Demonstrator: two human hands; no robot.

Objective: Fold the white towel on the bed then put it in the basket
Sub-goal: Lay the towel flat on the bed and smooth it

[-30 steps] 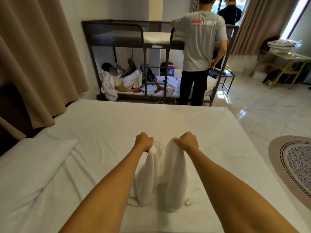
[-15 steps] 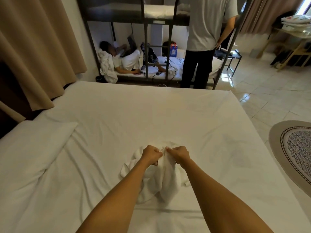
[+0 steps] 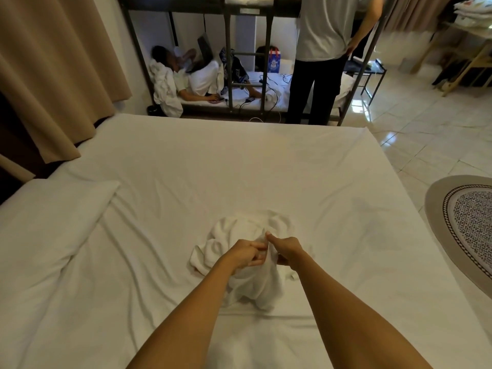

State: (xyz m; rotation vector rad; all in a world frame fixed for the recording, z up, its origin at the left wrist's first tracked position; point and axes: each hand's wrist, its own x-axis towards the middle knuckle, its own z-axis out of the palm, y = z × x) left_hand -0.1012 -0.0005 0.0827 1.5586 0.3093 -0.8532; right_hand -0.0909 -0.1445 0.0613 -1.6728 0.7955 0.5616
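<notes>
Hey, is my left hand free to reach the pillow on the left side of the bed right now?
Probably not yet. The left hand is pinching the white towel together with the right hand. The sheet toward the pillow is bare, so only the grip is stopping it.

Towel (image 3: 239, 235): white, soft terry cloth, crumpled and bunched, not yet folded flat.
Towel pose: rumpled heap toward the far side, one gathered part pulled up between the two hands, a loose fold hanging down toward the near side.
Towel place: on the bed (image 3: 266, 161), near the middle of its near half, resting on the white sheet.
Left hand (image 3: 247, 253): closed on a pinch of towel cloth, touching the right hand.
Right hand (image 3: 286, 249): closed on the same raised bunch, thumb pointing up.
Bed: wide, covered in a creased white sheet.
Basket: not in sight.
</notes>
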